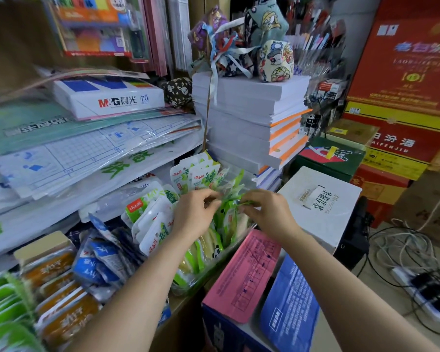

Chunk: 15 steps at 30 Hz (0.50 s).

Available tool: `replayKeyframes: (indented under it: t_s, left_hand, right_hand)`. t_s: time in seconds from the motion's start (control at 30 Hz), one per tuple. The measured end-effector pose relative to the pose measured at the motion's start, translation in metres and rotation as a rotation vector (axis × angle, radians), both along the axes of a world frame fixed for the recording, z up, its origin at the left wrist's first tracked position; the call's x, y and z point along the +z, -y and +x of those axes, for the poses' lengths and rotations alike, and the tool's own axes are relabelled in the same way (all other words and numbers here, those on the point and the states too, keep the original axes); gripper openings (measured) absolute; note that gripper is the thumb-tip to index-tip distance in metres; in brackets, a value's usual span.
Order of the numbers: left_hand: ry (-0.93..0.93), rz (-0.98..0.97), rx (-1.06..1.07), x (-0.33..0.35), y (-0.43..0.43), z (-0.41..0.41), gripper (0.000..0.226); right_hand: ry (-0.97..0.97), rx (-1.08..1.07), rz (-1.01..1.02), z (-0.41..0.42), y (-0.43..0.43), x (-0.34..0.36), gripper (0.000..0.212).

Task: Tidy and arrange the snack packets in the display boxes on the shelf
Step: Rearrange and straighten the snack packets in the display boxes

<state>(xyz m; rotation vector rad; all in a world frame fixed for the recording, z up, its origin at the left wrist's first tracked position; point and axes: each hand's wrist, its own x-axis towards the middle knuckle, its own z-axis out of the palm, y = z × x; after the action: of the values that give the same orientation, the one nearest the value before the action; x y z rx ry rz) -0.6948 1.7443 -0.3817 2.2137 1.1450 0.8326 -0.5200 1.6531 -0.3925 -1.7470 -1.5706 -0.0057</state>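
A clear display box (235, 246) on the low shelf holds green panda snack packets (225, 224) standing on edge. My left hand (194, 212) pinches the top of these green packets from the left. My right hand (267, 212) pinches a green packet top from the right. Behind and left of them stand white-and-green snack packets (201, 176) and more of the same (154, 219). Blue packets (99, 260) and orange packets (61, 293) fill the boxes further left.
Stacked paper reams (252, 123) and plastic-wrapped sheets (87, 148) overhang the shelf just above. A pink-and-blue carton (249, 275) and a white box (320, 207) stand right of the display box. Cables and a power strip (422, 288) lie on the floor at right.
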Motion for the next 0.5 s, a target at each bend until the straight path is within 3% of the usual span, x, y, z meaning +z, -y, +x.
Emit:
replayKeyframes:
  t_s: [0.13, 0.23, 0.33, 0.5]
  left_hand:
    - [-0.211, 0.003, -0.059, -0.001, -0.001, -0.006, 0.061]
    - [-0.382, 0.159, -0.063, 0.003, 0.007, -0.017, 0.081]
    - [-0.622, 0.452, 0.004, 0.007, 0.022, -0.035, 0.058]
    - [-0.732, 0.444, 0.001, 0.011, 0.039, -0.055, 0.048]
  right_hand:
    - [0.026, -0.042, -0.065, -0.004, -0.006, -0.004, 0.018]
    - [0.108, -0.174, -0.072, -0.011, -0.001, 0.003, 0.047]
    - [0.171, -0.145, -0.032, -0.031, 0.009, 0.013, 0.075]
    - [0.364, -0.016, -0.158, -0.046, 0.001, 0.012, 0.079]
